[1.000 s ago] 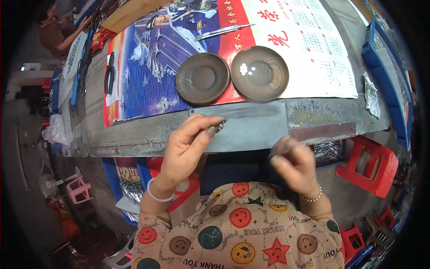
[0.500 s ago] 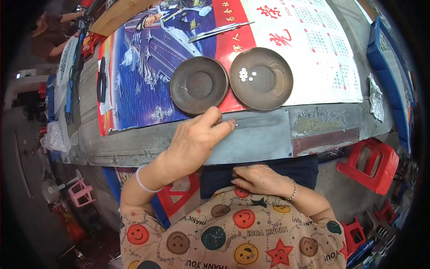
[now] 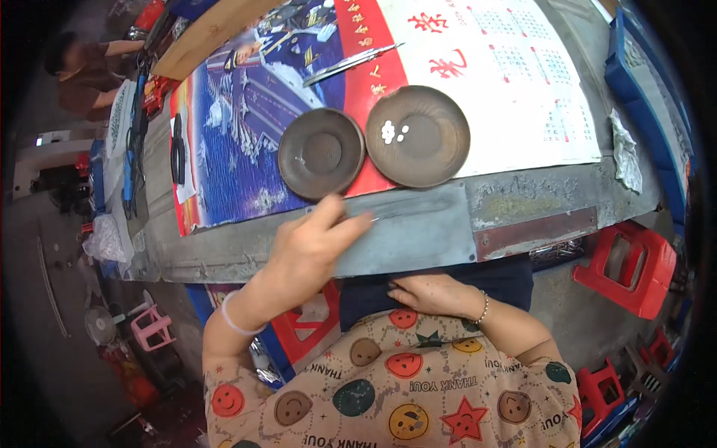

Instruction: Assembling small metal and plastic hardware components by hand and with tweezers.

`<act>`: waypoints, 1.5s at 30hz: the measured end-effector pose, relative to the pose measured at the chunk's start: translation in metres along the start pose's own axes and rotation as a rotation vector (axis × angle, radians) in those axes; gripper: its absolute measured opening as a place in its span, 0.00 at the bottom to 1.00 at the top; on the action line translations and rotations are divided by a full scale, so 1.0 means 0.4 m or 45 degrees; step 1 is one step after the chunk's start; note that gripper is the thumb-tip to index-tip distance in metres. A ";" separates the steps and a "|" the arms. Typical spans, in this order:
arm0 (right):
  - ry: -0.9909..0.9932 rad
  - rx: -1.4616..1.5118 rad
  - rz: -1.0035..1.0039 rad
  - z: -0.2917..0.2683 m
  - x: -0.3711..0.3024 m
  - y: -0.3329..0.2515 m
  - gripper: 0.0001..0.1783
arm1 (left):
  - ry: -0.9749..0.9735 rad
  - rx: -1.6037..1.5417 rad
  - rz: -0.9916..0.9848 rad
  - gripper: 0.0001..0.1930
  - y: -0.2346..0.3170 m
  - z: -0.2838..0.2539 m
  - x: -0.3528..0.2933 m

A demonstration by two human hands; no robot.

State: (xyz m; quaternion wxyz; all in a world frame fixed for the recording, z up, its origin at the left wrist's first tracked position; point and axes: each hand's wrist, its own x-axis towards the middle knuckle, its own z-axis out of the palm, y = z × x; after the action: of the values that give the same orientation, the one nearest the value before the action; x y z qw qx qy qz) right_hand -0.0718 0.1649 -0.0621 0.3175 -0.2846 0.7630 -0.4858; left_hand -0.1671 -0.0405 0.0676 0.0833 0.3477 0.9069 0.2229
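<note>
- The left hand [image 3: 308, 243] is above the near edge of the table [image 3: 224, 257], thumb and forefinger pinched on a small shiny piece [image 3: 376, 219] whose tip shows over a smooth grey sheet [image 3: 433, 235] along that edge.
- The right hand [image 3: 441, 293] rests at the person's lap, just below the near edge; its fingers are partly hidden, so I cannot tell whether it is open, closed or holding anything.
- A dark round dish [image 3: 327, 153] sits just beyond the left hand, with a tiny light bit in its left part.
- A wider brown dish [image 3: 437, 134] stands close beside it, toward the table's right edge, holding small white discs [image 3: 389, 133] left of its centre.
- Both dishes stand on a printed calendar poster [image 3: 515, 149].
- Tweezers [image 3: 351, 65] lie beyond the dishes, toward the far edge.
- Black-handled pliers [image 3: 178, 155] lie near the table's left edge.
- Crumpled white paper [image 3: 626, 157] lies near the right edge.
</note>
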 end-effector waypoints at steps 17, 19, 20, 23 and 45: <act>0.001 0.134 -0.338 -0.075 -0.044 -0.207 0.12 | 0.234 -0.805 -0.371 0.17 0.043 0.041 -0.121; 0.324 0.208 -0.423 -0.092 -0.045 -0.244 0.09 | 0.331 -1.506 -0.573 0.17 0.096 0.048 -0.155; 0.474 0.207 -0.429 -0.097 -0.039 -0.254 0.09 | 0.359 -1.672 -0.543 0.18 0.109 0.060 -0.163; 0.820 0.086 -0.432 -0.095 -0.010 -0.258 0.07 | 0.451 -2.010 -0.486 0.19 0.144 0.092 -0.170; 1.053 -0.171 -0.804 -0.059 0.039 -0.237 0.09 | 1.236 -1.496 -0.211 0.12 0.285 0.279 -0.174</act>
State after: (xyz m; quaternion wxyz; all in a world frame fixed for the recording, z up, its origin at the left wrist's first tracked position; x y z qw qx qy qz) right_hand -0.0877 0.1320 0.0299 -0.1910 -0.3049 0.7311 -0.5797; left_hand -0.0135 0.0269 0.0209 -0.1369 0.0402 0.5973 0.7892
